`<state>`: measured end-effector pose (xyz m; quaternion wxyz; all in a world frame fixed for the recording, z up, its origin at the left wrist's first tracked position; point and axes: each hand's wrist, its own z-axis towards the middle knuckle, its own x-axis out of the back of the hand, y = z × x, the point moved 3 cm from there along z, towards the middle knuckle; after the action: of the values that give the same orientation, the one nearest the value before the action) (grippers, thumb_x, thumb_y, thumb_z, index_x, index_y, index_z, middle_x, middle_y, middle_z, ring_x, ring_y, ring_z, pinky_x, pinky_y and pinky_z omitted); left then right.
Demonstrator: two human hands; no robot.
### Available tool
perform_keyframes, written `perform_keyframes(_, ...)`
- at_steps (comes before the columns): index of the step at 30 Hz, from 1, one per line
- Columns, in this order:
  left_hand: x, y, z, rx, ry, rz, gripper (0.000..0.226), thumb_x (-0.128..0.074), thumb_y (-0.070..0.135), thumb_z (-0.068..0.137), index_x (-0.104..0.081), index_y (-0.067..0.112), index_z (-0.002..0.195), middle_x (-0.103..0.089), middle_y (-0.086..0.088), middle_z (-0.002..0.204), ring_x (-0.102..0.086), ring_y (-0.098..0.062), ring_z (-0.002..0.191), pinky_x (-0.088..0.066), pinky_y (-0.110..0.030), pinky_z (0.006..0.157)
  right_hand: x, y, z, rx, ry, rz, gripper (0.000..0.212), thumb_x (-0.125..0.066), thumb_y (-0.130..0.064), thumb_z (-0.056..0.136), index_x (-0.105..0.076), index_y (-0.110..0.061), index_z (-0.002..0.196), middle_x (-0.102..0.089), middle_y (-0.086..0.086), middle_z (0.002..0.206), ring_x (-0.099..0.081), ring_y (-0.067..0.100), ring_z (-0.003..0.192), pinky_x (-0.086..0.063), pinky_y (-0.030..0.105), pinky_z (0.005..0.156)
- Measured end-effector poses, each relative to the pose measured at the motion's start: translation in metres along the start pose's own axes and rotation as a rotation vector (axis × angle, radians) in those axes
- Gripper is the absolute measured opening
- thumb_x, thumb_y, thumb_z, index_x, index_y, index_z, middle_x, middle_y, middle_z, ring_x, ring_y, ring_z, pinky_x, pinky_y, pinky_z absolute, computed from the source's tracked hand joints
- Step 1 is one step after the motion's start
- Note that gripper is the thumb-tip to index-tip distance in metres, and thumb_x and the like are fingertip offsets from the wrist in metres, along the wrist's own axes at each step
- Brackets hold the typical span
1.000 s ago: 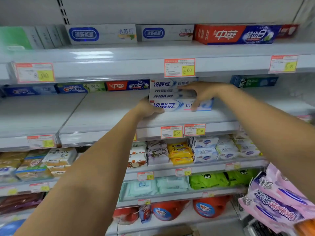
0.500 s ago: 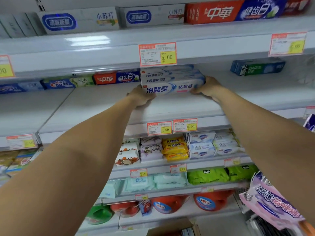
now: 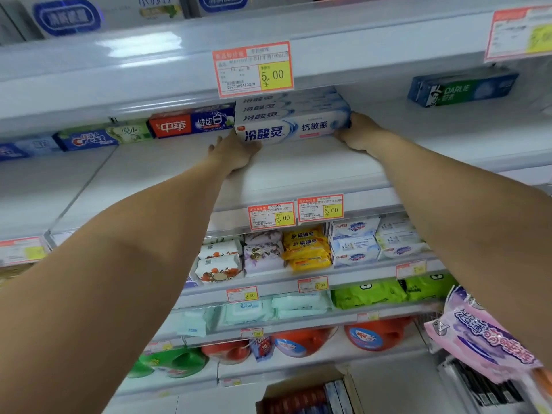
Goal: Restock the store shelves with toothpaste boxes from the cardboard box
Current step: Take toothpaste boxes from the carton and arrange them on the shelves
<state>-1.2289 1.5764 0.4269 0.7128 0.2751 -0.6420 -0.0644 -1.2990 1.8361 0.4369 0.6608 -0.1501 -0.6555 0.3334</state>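
A stack of white-and-blue toothpaste boxes (image 3: 294, 122) lies deep on the second shelf (image 3: 298, 174), right beside a red-and-blue toothpaste box (image 3: 191, 124). My left hand (image 3: 236, 152) holds the stack's left end from below and in front. Around the stack's right end curl the fingers of my right hand (image 3: 358, 134). The open cardboard box (image 3: 301, 395) stands on the floor at the bottom of the view, with several more boxes inside.
A Crest box (image 3: 98, 138) and a Darlie box (image 3: 463, 91) lie at the back of the same shelf. Price tags (image 3: 254, 68) hang from the shelf above. Soaps, wipes and detergent jugs fill the lower shelves. A pink package (image 3: 484, 336) juts in at the right.
The stack has slid further back on the shelf, up to the red-and-blue box. My right hand has moved from the stack's top to its right end. The view has come closer.
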Motion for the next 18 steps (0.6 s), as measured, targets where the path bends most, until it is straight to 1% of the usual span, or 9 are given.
perform_keyframes(3, 0.001, 0.0, 0.004, 0.005, 0.016, 0.02, 0.063, -0.043, 0.058, 0.089, -0.036, 0.024, 0.142, -0.044, -0.006, 0.145, -0.031, -0.033, 0.138, -0.019, -0.051, 0.114, -0.001, 0.003, 0.007, -0.019, -0.014, -0.052, 0.039, -0.048, -0.032, 0.092, -0.052, -0.017, 0.128, -0.059, 0.012, 0.127, -0.055, 0.029, 0.115, -0.04, 0.043, 0.104)
perform_keyframes(6, 0.0, 0.0, 0.005, 0.008, 0.016, 0.007, 0.062, -0.044, 0.058, 0.09, -0.036, 0.024, 0.142, -0.043, -0.006, 0.145, -0.03, -0.034, 0.138, -0.02, -0.051, 0.114, -0.003, 0.008, 0.012, -0.031, -0.025, -0.104, 0.042, -0.045, -0.038, 0.093, -0.049, -0.02, 0.131, -0.057, 0.01, 0.13, -0.053, 0.028, 0.117, -0.036, 0.044, 0.107)
perform_keyframes(8, 0.001, 0.0, 0.006, -0.006, 0.002, -0.021, 0.059, -0.046, 0.056, 0.089, -0.04, 0.026, 0.139, -0.047, -0.005, 0.142, -0.033, -0.034, 0.136, -0.021, -0.051, 0.113, 0.0, 0.003, 0.008, -0.026, -0.034, -0.115, 0.04, -0.043, -0.036, 0.095, -0.048, -0.02, 0.131, -0.057, 0.009, 0.13, -0.053, 0.028, 0.117, -0.036, 0.043, 0.107)
perform_keyframes(10, 0.006, -0.001, 0.003, -0.015, -0.028, -0.102, 0.054, -0.053, 0.051, 0.087, -0.047, 0.025, 0.133, -0.055, -0.005, 0.134, -0.044, -0.032, 0.127, -0.029, -0.049, 0.11, 0.003, -0.001, 0.0, -0.025, -0.07, -0.062, 0.038, -0.044, -0.025, 0.095, -0.048, -0.018, 0.132, -0.057, 0.007, 0.127, -0.052, 0.025, 0.114, -0.038, 0.036, 0.104)
perform_keyframes(11, 0.009, -0.001, 0.0, -0.002, -0.049, -0.165, 0.05, -0.057, 0.045, 0.087, -0.05, 0.023, 0.13, -0.058, -0.005, 0.129, -0.051, -0.029, 0.119, -0.035, -0.045, 0.106, 0.007, -0.003, -0.004, -0.036, -0.087, -0.018, 0.038, -0.044, -0.018, 0.094, -0.048, -0.018, 0.131, -0.057, 0.004, 0.125, -0.052, 0.024, 0.11, -0.039, 0.032, 0.099)
perform_keyframes(12, 0.013, -0.002, -0.004, 0.021, -0.067, -0.225, 0.046, -0.06, 0.038, 0.087, -0.052, 0.019, 0.128, -0.06, -0.006, 0.123, -0.055, -0.026, 0.11, -0.041, -0.039, 0.1, 0.011, -0.004, -0.009, -0.063, -0.093, 0.014, 0.039, -0.045, -0.014, 0.091, -0.049, -0.015, 0.13, -0.057, 0.006, 0.127, -0.052, 0.023, 0.107, -0.041, 0.03, 0.094)
perform_keyframes(14, 0.018, -0.002, -0.018, 0.048, -0.084, -0.221, 0.043, -0.063, 0.029, 0.087, -0.053, 0.014, 0.125, -0.061, -0.004, 0.115, -0.057, -0.021, 0.097, -0.046, -0.032, 0.086, 0.017, -0.009, -0.026, -0.129, -0.103, 0.017, 0.039, -0.045, -0.009, 0.09, -0.049, -0.007, 0.13, -0.056, 0.015, 0.128, -0.052, 0.024, 0.102, -0.042, 0.03, 0.085)
perform_keyframes(16, 0.022, 0.002, -0.044, 0.023, -0.081, -0.101, 0.046, -0.063, 0.028, 0.088, -0.051, 0.009, 0.128, -0.06, -0.005, 0.111, -0.055, -0.022, 0.093, -0.044, -0.029, 0.08, 0.023, -0.015, -0.05, -0.137, -0.039, 0.023, 0.039, -0.047, -0.01, 0.094, -0.046, -0.001, 0.132, -0.053, 0.02, 0.129, -0.053, 0.031, 0.108, -0.044, 0.033, 0.085)
perform_keyframes(18, 0.025, 0.008, -0.08, -0.091, 0.006, -0.084, 0.051, -0.06, 0.03, 0.091, -0.046, 0.008, 0.135, -0.061, -0.01, 0.12, -0.059, -0.024, 0.103, -0.046, -0.03, 0.089, 0.031, -0.026, -0.086, -0.031, 0.177, 0.095, 0.038, -0.055, -0.022, 0.093, -0.052, -0.004, 0.126, -0.058, 0.015, 0.121, -0.055, 0.029, 0.108, -0.042, 0.028, 0.079)
